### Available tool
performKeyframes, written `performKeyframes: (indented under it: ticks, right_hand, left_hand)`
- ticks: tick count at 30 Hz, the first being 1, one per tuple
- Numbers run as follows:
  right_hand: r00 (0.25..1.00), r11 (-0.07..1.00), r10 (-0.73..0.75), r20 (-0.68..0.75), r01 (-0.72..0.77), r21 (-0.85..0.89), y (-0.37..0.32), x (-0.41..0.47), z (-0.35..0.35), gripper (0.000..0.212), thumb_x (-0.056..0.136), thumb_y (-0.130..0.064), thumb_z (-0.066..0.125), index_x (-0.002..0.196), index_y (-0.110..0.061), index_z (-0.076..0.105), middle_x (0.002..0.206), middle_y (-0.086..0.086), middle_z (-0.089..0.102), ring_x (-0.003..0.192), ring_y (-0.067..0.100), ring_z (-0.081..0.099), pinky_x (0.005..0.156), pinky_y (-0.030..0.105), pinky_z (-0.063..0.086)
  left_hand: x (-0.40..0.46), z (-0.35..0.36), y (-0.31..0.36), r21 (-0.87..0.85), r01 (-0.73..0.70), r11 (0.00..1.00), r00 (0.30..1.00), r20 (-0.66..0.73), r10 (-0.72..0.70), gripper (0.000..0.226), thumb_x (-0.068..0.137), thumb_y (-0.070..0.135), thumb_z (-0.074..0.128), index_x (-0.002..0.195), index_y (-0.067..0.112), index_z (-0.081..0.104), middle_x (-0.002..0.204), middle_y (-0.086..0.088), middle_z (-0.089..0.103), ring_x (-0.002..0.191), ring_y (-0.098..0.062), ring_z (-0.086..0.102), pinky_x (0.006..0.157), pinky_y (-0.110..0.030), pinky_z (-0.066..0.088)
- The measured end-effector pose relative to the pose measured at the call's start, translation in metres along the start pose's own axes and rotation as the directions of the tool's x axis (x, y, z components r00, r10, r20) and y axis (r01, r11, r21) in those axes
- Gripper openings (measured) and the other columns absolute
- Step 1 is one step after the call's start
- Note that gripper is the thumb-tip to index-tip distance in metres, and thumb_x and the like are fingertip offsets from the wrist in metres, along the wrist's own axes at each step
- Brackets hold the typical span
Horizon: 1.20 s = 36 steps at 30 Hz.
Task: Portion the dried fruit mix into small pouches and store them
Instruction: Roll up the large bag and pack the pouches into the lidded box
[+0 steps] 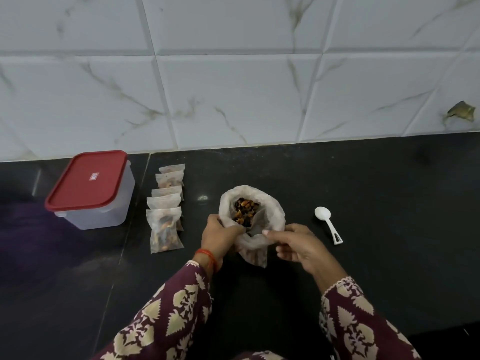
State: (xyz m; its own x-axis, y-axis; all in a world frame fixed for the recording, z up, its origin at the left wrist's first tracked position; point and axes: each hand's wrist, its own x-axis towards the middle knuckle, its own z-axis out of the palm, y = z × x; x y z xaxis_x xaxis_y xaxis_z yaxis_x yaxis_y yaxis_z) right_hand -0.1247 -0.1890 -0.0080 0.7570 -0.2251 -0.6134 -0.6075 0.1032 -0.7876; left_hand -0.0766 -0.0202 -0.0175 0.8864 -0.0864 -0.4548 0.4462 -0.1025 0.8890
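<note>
Pinching the upright bag of dried fruit mix, both hands hold its mouth facing up.

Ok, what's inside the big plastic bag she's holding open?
Dark and orange dried fruit mix shows through the mouth of the bag, held by both hands. The bag's folded plastic hides how deep the mix goes.

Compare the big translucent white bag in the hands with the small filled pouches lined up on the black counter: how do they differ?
The big translucent white bag is held by the left hand and right hand; the small filled pouches lie untouched in an overlapping row. The bag's mouth is open, with the dried fruit mix exposed; the pouches look closed and lie flat. The bag is far larger than any pouch. Both are translucent and hold the same dark and orange mix.
</note>
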Motion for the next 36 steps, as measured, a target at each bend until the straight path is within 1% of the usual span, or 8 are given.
performKeyframes:
  ticks: [4, 10, 14, 17, 23, 29, 34, 36]
  right_hand:
    - [1.000, 1.000, -0.006, -0.029, 0.006, -0.026, -0.007, 0.012, -0.021, 0.052, 0.084, -0.044, 0.066, 0.119, -0.007, 0.056, 0.115, 0.012, 0.064, 0.093, 0.029, 0.067, 0.064, 0.035, 0.059]
    - [0.958, 0.950, -0.242, -0.152, 0.202, -0.239, -0.015, 0.025, 0.000, 0.018, 0.086, -0.028, 0.068, 0.094, -0.012, 0.069, 0.087, 0.003, 0.073, 0.079, 0.016, 0.069, 0.063, 0.027, 0.053]
    - [0.814, 0.597, -0.561, -0.154, 0.268, -0.756, -0.021, 0.027, -0.003, 0.037, 0.078, -0.050, 0.068, 0.099, -0.022, 0.054, 0.090, -0.007, 0.060, 0.083, 0.012, 0.059, 0.062, 0.026, 0.041]
    - [0.910, 0.646, -0.408, -0.068, 0.236, -0.726, -0.025, 0.039, -0.012, 0.065, 0.079, -0.069, 0.052, 0.124, -0.022, 0.047, 0.116, 0.002, 0.057, 0.104, 0.019, 0.058, 0.081, 0.033, 0.049]
    - [0.969, 0.926, -0.233, -0.080, 0.196, -0.323, -0.037, 0.054, -0.003, 0.028, 0.094, -0.034, 0.053, 0.093, -0.010, 0.068, 0.099, 0.010, 0.067, 0.098, 0.026, 0.064, 0.079, 0.036, 0.050]
    - [0.799, 0.733, -0.561, -0.216, 0.358, -0.578, -0.039, 0.060, -0.009, 0.029, 0.080, -0.041, 0.069, 0.103, -0.024, 0.062, 0.090, -0.008, 0.064, 0.086, 0.012, 0.061, 0.074, 0.029, 0.050]
    - [0.980, 0.927, -0.191, -0.057, 0.161, -0.338, -0.050, 0.074, -0.016, 0.058, 0.086, -0.065, 0.046, 0.111, -0.017, 0.066, 0.109, 0.003, 0.067, 0.104, 0.020, 0.061, 0.095, 0.040, 0.049]
    - [0.978, 0.925, -0.202, -0.046, 0.175, -0.338, -0.054, 0.079, -0.012, 0.049, 0.088, -0.057, 0.052, 0.103, -0.014, 0.071, 0.102, 0.006, 0.069, 0.099, 0.021, 0.064, 0.093, 0.039, 0.051]
  left_hand:
    - [0.010, -0.021, 0.013, 0.140, 0.068, 0.988, 0.994, 0.075, -0.079, 0.055, 0.082, 0.058, 0.056, 0.115, 0.013, 0.055, 0.114, -0.010, 0.060, 0.101, -0.025, 0.060, 0.066, -0.033, 0.054]
    - [0.019, -0.019, 0.028, 0.142, -0.015, 0.990, 0.997, 0.079, 0.004, 0.013, 0.095, 0.020, 0.053, 0.097, 0.011, 0.062, 0.098, -0.016, 0.067, 0.078, -0.022, 0.068, 0.058, -0.032, 0.058]
    - [0.034, -0.027, 0.027, 0.722, -0.265, 0.640, 0.911, -0.031, 0.411, 0.014, 0.085, 0.019, 0.062, 0.098, 0.016, 0.066, 0.094, -0.004, 0.069, 0.083, -0.019, 0.066, 0.076, -0.032, 0.054]
    - [0.035, -0.029, 0.028, 0.831, -0.306, 0.464, 0.858, 0.030, 0.513, 0.034, 0.087, 0.038, 0.061, 0.115, 0.017, 0.060, 0.109, -0.003, 0.061, 0.100, -0.021, 0.060, 0.085, -0.034, 0.050]
    - [0.057, -0.019, 0.041, 0.568, -0.177, 0.804, 0.984, 0.082, 0.159, 0.039, 0.095, 0.043, 0.048, 0.081, 0.009, 0.061, 0.073, -0.005, 0.056, 0.072, -0.020, 0.056, 0.076, -0.037, 0.050]
    - [0.058, -0.016, 0.037, 0.782, -0.376, 0.496, 0.782, -0.019, 0.623, 0.014, 0.083, 0.018, 0.062, 0.097, 0.017, 0.061, 0.094, -0.001, 0.061, 0.088, -0.022, 0.059, 0.075, -0.035, 0.050]
    - [0.076, -0.015, 0.042, 0.474, -0.200, 0.858, 0.978, 0.041, 0.206, 0.053, 0.087, 0.052, 0.057, 0.122, 0.011, 0.053, 0.116, -0.001, 0.054, 0.108, -0.018, 0.054, 0.087, -0.027, 0.042]
    - [0.081, -0.010, 0.047, 0.493, -0.226, 0.841, 0.974, 0.115, 0.194, 0.037, 0.092, 0.047, 0.052, 0.110, 0.016, 0.061, 0.109, -0.002, 0.060, 0.100, -0.013, 0.055, 0.078, -0.024, 0.041]
